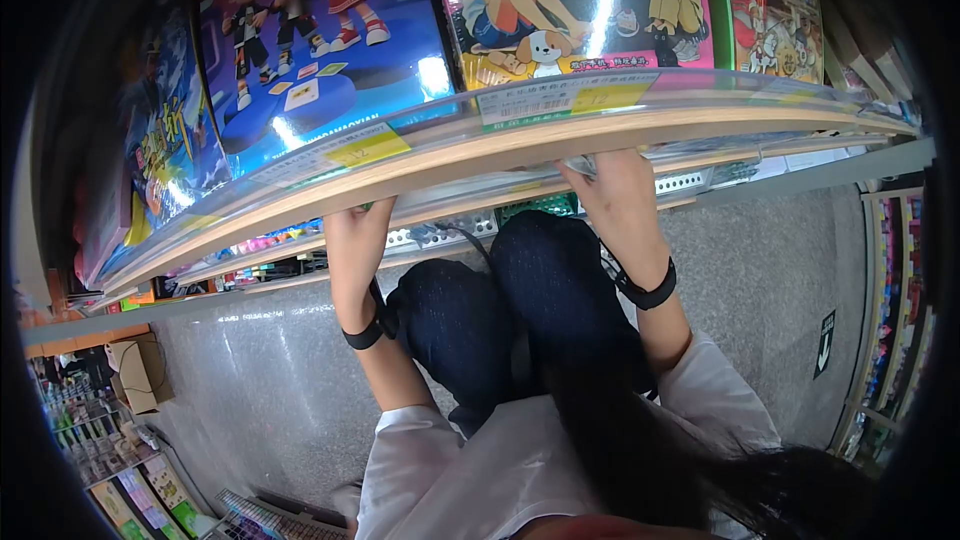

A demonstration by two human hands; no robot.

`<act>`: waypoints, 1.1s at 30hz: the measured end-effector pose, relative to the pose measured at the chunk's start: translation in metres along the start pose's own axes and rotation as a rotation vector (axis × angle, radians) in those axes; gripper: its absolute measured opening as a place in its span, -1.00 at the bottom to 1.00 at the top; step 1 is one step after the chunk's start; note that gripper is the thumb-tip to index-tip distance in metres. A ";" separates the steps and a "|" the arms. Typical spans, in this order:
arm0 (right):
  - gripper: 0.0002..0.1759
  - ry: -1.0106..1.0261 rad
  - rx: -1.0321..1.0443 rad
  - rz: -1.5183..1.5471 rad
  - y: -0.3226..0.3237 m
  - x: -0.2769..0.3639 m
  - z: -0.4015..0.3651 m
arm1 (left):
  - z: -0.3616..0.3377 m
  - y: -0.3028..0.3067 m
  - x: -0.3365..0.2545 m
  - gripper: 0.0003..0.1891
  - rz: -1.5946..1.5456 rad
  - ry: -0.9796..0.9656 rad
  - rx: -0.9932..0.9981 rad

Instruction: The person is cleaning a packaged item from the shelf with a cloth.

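Note:
My left hand [356,248] reaches under the wooden front edge of a shelf [440,156]. Its thumb shows, but the other fingers are hidden beneath the board. Farther right, my right hand [628,205] also goes under the same edge, thumb stretched toward a small clear or shiny item that I cannot make out. What either hand touches down there is hidden. Black bands circle both wrists. On the shelf above stand a blue and purple cartoon box [330,70] and a pink and yellow box with a dog picture [590,30].
Price labels [570,100] line the shelf's clear front strip. Lower shelves with goods sit just below, close to my bent knees [500,290]. A cardboard box [140,375] stands at the left, and another stocked rack [890,290] rises at the right. Grey floor [270,380] lies around me.

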State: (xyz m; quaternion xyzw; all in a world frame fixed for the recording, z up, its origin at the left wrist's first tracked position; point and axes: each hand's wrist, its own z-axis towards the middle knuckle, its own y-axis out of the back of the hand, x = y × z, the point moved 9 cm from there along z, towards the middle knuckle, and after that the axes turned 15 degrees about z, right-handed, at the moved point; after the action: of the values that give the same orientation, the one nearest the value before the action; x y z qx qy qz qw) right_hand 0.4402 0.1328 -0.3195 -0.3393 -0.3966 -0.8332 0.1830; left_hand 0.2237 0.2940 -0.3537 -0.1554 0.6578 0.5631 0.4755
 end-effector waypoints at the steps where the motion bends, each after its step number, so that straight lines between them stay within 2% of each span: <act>1: -0.71 0.016 -0.009 -0.026 0.000 0.001 0.000 | 0.000 0.001 -0.002 -0.75 0.003 -0.018 -0.006; 6: -0.70 0.070 0.028 -0.048 0.001 0.005 0.003 | -0.002 0.002 -0.007 -0.74 0.043 -0.025 -0.009; 8: -0.69 0.077 0.052 -0.021 0.001 0.008 0.006 | -0.007 0.009 -0.029 -0.73 0.228 -0.221 -0.141; 9: -0.69 0.075 0.055 -0.022 0.001 0.009 0.005 | -0.008 0.009 -0.028 -0.73 0.227 -0.218 -0.139; 11: -0.68 0.100 0.012 -0.082 0.004 0.015 0.004 | -0.009 0.006 -0.021 -0.58 0.284 -0.176 -0.103; 14: -0.67 0.087 -0.002 -0.055 0.005 0.016 0.003 | -0.011 0.010 -0.022 -0.55 0.310 -0.180 -0.173; 18: -0.64 0.054 0.014 -0.055 0.005 0.010 0.003 | -0.009 0.011 -0.015 -0.51 0.202 -0.130 -0.159; 20: -0.62 -0.004 -0.011 0.078 0.007 0.011 0.001 | -0.013 0.017 -0.011 -0.47 0.267 -0.131 -0.242; 24: -0.57 -0.064 -0.052 0.072 0.011 0.026 -0.004 | -0.018 0.022 0.009 -0.31 0.282 -0.066 -0.211; 25: -0.53 -0.075 -0.090 0.093 0.015 0.028 -0.006 | -0.022 0.023 0.013 -0.16 0.296 -0.073 -0.227; 26: -0.49 -0.085 -0.128 0.114 0.018 0.030 -0.009 | -0.025 0.023 0.014 -0.16 0.296 -0.079 -0.225; 28: -0.48 -0.072 -0.147 0.150 0.022 0.030 -0.017 | -0.031 0.024 0.006 -0.04 0.225 -0.188 -0.245; 30: -0.46 -0.064 -0.162 0.183 0.024 0.025 -0.025 | -0.037 0.024 0.008 0.04 0.174 -0.190 -0.229; 32: -0.50 0.064 -0.252 0.179 0.030 0.029 -0.033 | -0.043 0.023 0.021 0.06 -0.038 -0.067 -0.213; 33: -0.50 0.063 -0.253 0.175 0.031 0.028 -0.036 | -0.046 0.020 0.032 0.10 -0.152 0.060 -0.191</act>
State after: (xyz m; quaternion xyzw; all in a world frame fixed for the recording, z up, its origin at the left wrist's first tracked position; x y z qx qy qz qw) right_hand 0.4234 0.0844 -0.2997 -0.3664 -0.2512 -0.8677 0.2229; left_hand 0.1725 0.2695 -0.3716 -0.2660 0.6014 0.5805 0.4802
